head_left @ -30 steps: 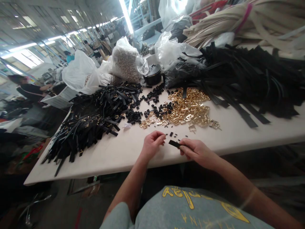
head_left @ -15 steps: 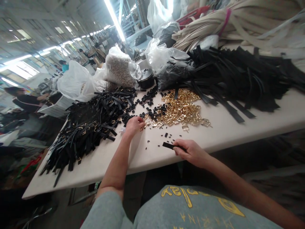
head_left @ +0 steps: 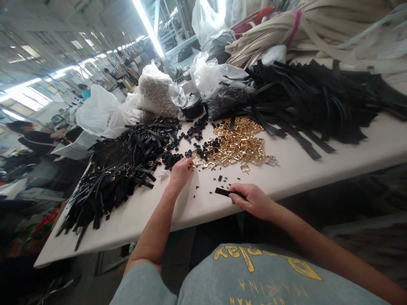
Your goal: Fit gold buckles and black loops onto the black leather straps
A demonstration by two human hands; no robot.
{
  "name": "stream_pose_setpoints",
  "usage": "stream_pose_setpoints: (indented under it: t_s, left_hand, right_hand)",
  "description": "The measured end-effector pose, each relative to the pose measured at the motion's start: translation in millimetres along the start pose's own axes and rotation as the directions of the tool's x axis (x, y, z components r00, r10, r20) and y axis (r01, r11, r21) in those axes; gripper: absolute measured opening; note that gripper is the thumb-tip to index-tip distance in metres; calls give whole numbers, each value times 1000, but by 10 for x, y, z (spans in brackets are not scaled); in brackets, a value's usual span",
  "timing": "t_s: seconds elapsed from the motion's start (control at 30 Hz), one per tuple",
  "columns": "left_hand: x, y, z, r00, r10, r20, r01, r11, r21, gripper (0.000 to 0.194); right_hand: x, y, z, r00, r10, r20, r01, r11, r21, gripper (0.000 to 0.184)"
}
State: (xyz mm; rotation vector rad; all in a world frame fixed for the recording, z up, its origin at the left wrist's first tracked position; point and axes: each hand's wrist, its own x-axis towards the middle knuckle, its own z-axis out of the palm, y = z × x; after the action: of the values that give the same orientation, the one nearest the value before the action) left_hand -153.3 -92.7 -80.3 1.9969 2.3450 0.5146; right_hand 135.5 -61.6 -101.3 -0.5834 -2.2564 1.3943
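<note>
Right now, we have a flat black strap (head_left: pixel 221 192) in our right hand (head_left: pixel 254 199), the grip closed on it between thumb and fingers. Its squared end sticks out toward our left, above the pale, smooth-covered worktop (head_left: pixel 270 173) and close to its near edge. Our left hand (head_left: pixel 182 173) is farther forward, at the near side of the shiny black loops (head_left: pixel 171 160) and beside the left end of the gold-coloured metal buckles (head_left: pixel 240 142). Its fingertips are drawn together, but we cannot tell whether they pinch anything.

Between our hands and just beyond the strap, tiny black bits (head_left: pixel 194 196) lie scattered around a small black rectangular piece (head_left: pixel 220 178). The buckles form a loose heap ahead of us, with some of the loops mixed into its left side. To our left spreads a tangled pile of black straps with gold buckles (head_left: pixel 127 161), and a crumpled white scrap (head_left: pixel 164 173) sits between that pile and our left hand. To our right is a big heap of plain black strips (head_left: pixel 318 97), several of them fanning toward us.

Along the back we see a white plastic bag (head_left: pixel 101 112), a clear bag of beige speckled bits (head_left: pixel 159 91), a round black lidded container (head_left: pixel 192 103) and a clear bag of dark pieces (head_left: pixel 227 97). Behind the strips lies a cream-coloured bundle (head_left: pixel 318 29) with a bright pink tie (head_left: pixel 294 27).
</note>
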Motion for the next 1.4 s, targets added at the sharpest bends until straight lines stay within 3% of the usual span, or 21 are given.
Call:
stream_pose_setpoints:
  t_s: [0.1, 0.2, 0.3, 0.43, 0.6, 0.77, 0.9, 1.0, 1.07, 1.13, 1.27, 1.4]
  left_hand:
    - [-34, -12, 21, 999, -37, -19, 36, 997, -74, 8]
    - [-45, -23, 60, 984, -171, -50, 150, 946, -287, 5]
    - [-65, 48, 76, 956, -294, -12, 225, 756, -615, 17]
    - [-127, 318, 25, 947, -321, 26, 180, 461, -869, 34]
    - [-238, 737, -19, 953, -300, 51, 142, 291, -946, 33]
    - [-350, 995, 9, 972, -236, 8, 50, 174, -983, 26]
    - [-416, 1083, 26, 967, -237, -97, -58, 164, -985, 23]
    - [-463, 1122, 35, 954, -248, -169, -118, 208, -971, 18]
    - [-499, 1146, 39, 950, -238, -205, -146, 241, -959, 16]
    - [-531, 1170, 41, 954, -224, -198, -148, 222, -964, 16]
    - [-558, 1227, 56, 960, -272, -66, -47, 75, -996, 20]
    - [-562, 1268, 90, 966, -229, 122, 121, -18, -993, 30]
  right_hand:
    - [1, -4, -1, 1000, -7, 2, 7, 1000, 6, 22]
    - [-1, 4, -1, 1000, -1, -2, 1, 1000, 18, 22]
    - [1, 10, -12, 999, 52, 7, -53, 994, 100, 21]
    - [28, -15, -35, 987, 153, 44, -159, 936, 314, 25]
    - [114, -126, 43, 960, 262, 93, -254, 689, 679, 38]
    - [203, -251, 138, 951, 267, 158, -265, 432, 862, 39]
    - [202, -286, 139, 942, 261, 210, -276, 250, 928, 34]
    - [185, -305, 141, 943, 254, 214, -266, 188, 945, 32]
    - [180, -330, 150, 948, 257, 188, -243, 205, 948, 33]
    - [181, -358, 157, 957, 268, 114, -190, 276, 942, 34]
    - [171, -387, 139, 959, 260, -114, -54, 562, 826, 33]
    - [126, -383, 77, 947, 170, -271, 1, 846, 534, 28]
